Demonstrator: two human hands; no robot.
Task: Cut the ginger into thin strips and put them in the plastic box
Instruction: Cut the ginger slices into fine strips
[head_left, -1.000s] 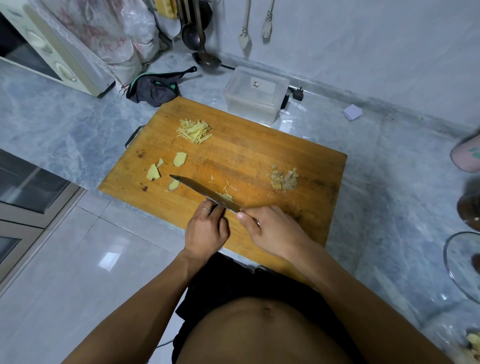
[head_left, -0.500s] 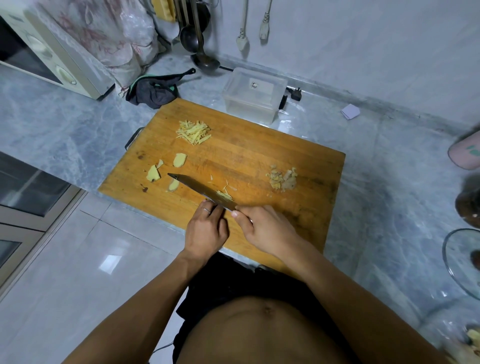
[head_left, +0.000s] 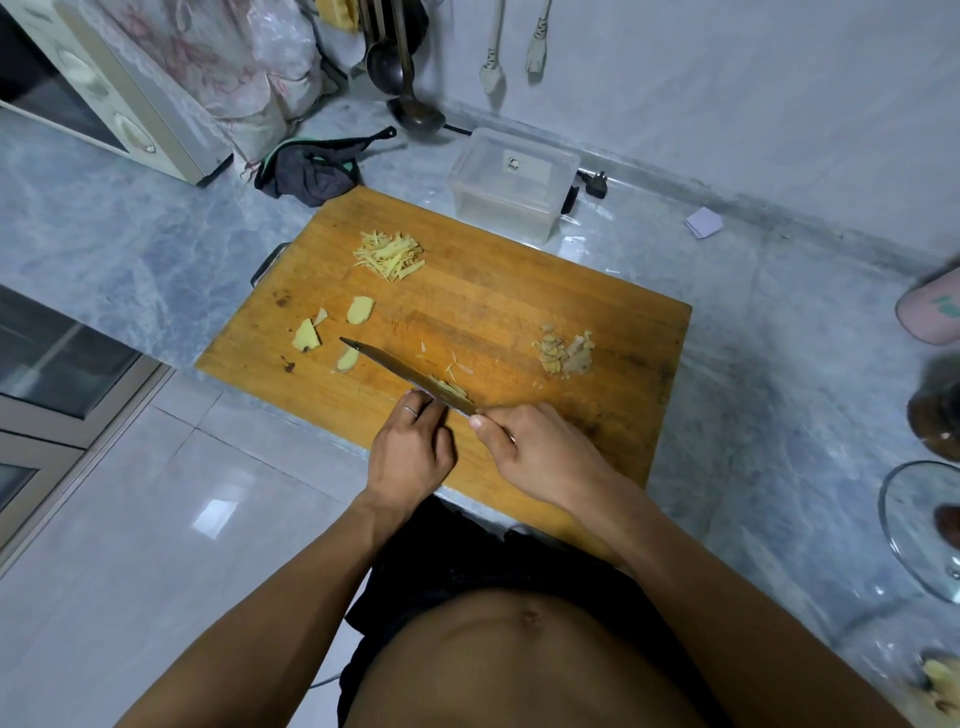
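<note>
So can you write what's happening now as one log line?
step: slicing ginger | right hand: holds knife | left hand: steadies ginger at blade | strips: piled on board | box: empty

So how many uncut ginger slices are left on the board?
4: a wedge near the left edge, a small sliver just beyond it, an oval slice to their right, and one by the knife tip. The left hand may hide more.

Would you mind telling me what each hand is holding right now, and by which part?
The right hand grips the knife by its handle. The left hand steadies the ginger beside the blade, hidden under its fingers.
</note>
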